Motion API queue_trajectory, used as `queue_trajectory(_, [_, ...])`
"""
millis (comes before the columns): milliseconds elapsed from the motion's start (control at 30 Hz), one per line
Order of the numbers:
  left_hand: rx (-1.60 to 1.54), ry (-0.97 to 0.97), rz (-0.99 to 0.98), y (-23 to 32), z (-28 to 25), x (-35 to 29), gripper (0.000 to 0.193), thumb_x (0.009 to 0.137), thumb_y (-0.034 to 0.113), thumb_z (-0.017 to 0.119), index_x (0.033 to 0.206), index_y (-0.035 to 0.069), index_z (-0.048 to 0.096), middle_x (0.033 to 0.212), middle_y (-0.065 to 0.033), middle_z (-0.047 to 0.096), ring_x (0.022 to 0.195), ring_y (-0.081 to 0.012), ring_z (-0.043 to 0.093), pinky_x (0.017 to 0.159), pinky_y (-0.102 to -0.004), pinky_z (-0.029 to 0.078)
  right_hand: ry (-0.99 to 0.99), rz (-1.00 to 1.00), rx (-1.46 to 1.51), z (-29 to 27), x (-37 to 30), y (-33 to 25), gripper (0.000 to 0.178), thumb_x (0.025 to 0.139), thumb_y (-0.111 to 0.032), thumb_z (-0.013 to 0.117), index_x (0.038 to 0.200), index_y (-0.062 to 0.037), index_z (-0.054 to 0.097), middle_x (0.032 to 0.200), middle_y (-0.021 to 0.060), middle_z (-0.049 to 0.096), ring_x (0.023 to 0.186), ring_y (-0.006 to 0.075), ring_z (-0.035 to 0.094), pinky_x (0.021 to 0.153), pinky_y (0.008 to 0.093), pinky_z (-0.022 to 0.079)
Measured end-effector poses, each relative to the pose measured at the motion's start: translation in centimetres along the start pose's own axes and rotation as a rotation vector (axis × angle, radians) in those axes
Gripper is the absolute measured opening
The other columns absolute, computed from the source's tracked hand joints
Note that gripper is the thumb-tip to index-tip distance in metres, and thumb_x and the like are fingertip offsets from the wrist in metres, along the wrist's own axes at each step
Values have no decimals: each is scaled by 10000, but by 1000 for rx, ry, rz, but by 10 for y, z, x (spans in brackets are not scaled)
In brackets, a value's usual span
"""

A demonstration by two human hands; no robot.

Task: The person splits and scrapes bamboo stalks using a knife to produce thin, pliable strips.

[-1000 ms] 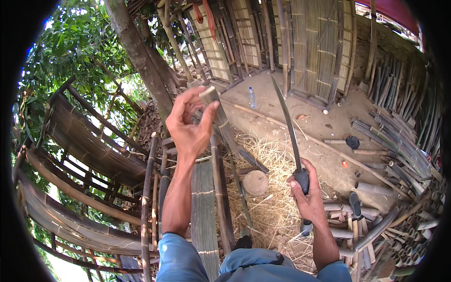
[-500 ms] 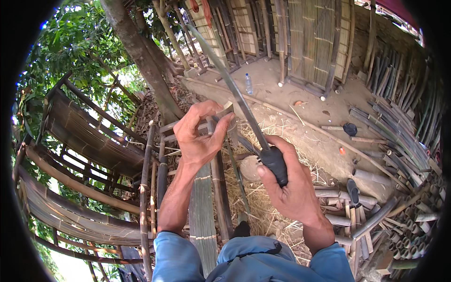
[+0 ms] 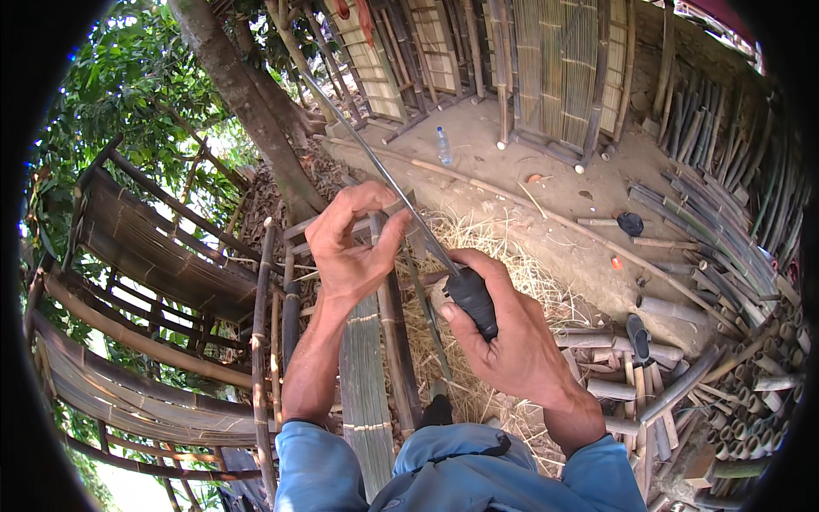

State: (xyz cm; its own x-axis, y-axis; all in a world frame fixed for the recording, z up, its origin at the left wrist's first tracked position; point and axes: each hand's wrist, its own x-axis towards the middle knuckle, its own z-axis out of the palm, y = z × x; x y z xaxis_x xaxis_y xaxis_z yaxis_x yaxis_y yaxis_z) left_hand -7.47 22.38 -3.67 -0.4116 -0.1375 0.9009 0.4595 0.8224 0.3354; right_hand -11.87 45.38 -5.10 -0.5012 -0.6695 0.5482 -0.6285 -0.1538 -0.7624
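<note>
My right hand (image 3: 522,346) is closed round the black wrapped handle of a long machete (image 3: 472,303). Its narrow blade slants up to the far left and shows nearly edge-on. My left hand (image 3: 345,247) pinches a short piece of bamboo (image 3: 401,203) between thumb and fingers. The blade crosses right at that piece; whether it cuts into it I cannot tell. Below my left forearm runs a flat green-grey panel of bamboo slats (image 3: 367,375), with a dark bamboo pole (image 3: 394,350) along its right side.
Pale shavings (image 3: 503,247) cover the ground ahead. Cut bamboo tubes (image 3: 759,401) and long poles (image 3: 699,230) are piled at the right. Slatted bamboo seats (image 3: 162,247) stand at the left near a tree trunk (image 3: 247,102). A plastic bottle (image 3: 444,147) stands farther off.
My right hand has shifted a little left and turned the machete, so its blade looks thinner and now meets the bamboo piece. My left hand keeps its pinch.
</note>
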Motion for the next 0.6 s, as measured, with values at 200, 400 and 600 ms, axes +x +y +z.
queue_trajectory(200, [0,-5,-1,-1,2,0,357,763,-131,828,1071,-20,689,1035,-70,688,949,-132,696,871,-282,575,-32,26,12,-5,1,-2,526,979,-115,654,1429,0,407,1140,332,654,937,498,704,737,503,577])
queue_trajectory(400, [-15,-11,-10,0,4,2,350,763,-144,817,1062,-23,681,1033,-72,684,959,-139,701,873,-281,580,-12,-15,-34,-6,0,-1,531,978,-109,645,1432,4,393,1081,341,654,883,507,696,704,509,568])
queue_trajectory(600, [-14,-19,-16,-1,11,2,357,746,-154,811,1051,-30,671,1055,-79,683,929,-142,702,863,-300,583,-58,99,-105,-10,2,0,493,977,-101,629,1385,12,377,876,307,666,744,490,692,622,521,543])
